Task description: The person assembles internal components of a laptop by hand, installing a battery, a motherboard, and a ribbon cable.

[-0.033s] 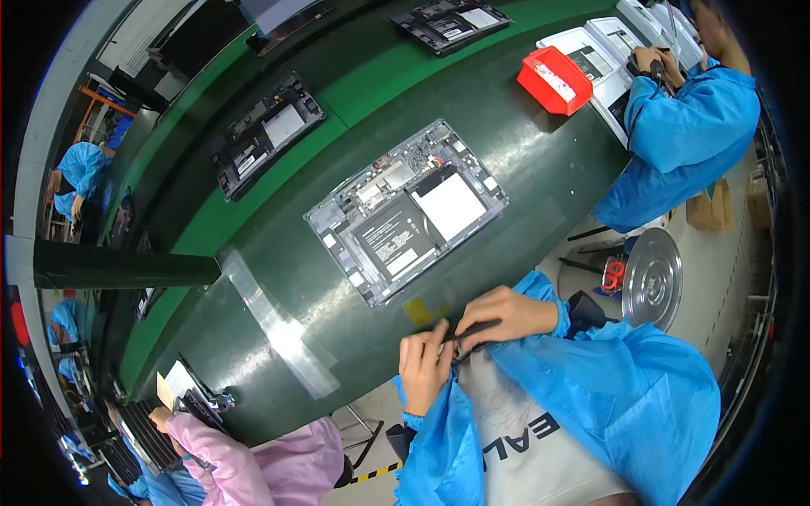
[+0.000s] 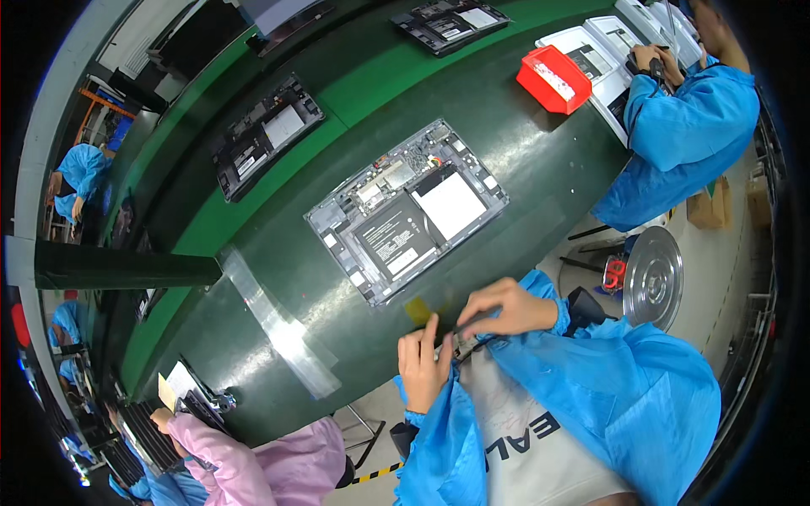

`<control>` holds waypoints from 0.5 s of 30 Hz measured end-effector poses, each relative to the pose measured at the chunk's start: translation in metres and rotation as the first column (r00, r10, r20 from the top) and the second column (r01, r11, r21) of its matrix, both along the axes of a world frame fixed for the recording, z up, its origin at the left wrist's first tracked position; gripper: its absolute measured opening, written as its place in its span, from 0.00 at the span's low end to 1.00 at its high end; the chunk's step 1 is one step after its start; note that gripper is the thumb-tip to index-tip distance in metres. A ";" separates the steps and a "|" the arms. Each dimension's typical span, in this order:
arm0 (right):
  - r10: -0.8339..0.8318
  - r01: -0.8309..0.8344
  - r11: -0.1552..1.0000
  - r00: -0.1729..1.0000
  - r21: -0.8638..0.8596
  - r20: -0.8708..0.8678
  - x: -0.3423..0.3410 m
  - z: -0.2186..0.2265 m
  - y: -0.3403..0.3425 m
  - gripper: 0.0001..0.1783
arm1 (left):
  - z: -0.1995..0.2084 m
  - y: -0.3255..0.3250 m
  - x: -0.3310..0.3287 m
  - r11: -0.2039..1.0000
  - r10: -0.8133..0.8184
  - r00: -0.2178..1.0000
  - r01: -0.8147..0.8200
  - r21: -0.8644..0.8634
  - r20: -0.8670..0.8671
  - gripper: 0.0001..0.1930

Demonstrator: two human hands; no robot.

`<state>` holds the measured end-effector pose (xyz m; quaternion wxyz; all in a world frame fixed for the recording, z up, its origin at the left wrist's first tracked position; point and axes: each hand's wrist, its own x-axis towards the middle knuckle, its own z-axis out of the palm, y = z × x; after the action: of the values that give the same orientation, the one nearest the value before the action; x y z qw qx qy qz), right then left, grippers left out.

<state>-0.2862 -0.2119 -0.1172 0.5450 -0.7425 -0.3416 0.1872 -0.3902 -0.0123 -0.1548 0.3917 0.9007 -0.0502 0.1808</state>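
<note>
At the table's near edge, my right hand [image 2: 509,308] pinches a thin dark strip-like piece [image 2: 479,318], whose exact kind I cannot make out. My left hand [image 2: 422,361] is close beside it, forefinger raised and thumb near the strip's other end. Whether the left fingers grip it is not plain. Beyond both hands lies an opened laptop base [image 2: 407,211], its circuit board, black battery and a white panel showing. Neither hand touches it. A small yellow tape piece [image 2: 417,311] sticks to the table between the laptop base and my hands.
Two more opened laptop bases [image 2: 268,135] [image 2: 451,24] lie along the far green strip. A red bin [image 2: 554,80] stands at the right, near a co-worker in blue [image 2: 688,118]. Clear tape [image 2: 278,325] crosses the table at left, near a pink sleeve [image 2: 224,455]. A round metal stool [image 2: 653,278] stands right.
My right hand has risen slightly, and the dark strip tilts more. The left fingers have shifted a little, with the forefinger now more upright. The laptop base has stayed put.
</note>
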 end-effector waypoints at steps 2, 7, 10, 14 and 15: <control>-0.286 0.269 0.957 0.935 -0.106 -0.208 0.004 0.001 0.001 0.13 | -0.008 0.004 0.001 0.983 0.038 0.999 -0.036 0.182 -0.005 0.27; -0.335 0.334 0.942 0.939 -0.029 -0.075 0.014 -0.019 0.018 0.12 | -0.007 0.007 0.007 0.949 -0.048 0.997 0.064 0.310 -0.058 0.24; -0.302 0.302 0.953 0.953 0.003 0.037 0.016 -0.021 0.027 0.12 | 0.000 0.008 0.009 0.948 -0.060 0.994 0.085 0.305 -0.088 0.24; -0.297 0.298 0.955 0.954 -0.016 0.048 0.014 -0.018 0.031 0.12 | 0.008 0.008 0.014 0.961 -0.081 0.989 0.111 0.254 -0.124 0.22; -0.287 0.289 0.957 0.955 -0.015 0.070 0.014 -0.018 0.031 0.13 | 0.010 0.009 0.016 0.960 -0.098 0.986 0.128 0.249 -0.132 0.22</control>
<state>-0.2723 -0.1807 -0.1350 0.5452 -0.7971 -0.2454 0.0851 -0.3745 -0.0032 -0.1453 0.2839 0.9486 -0.1013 0.0963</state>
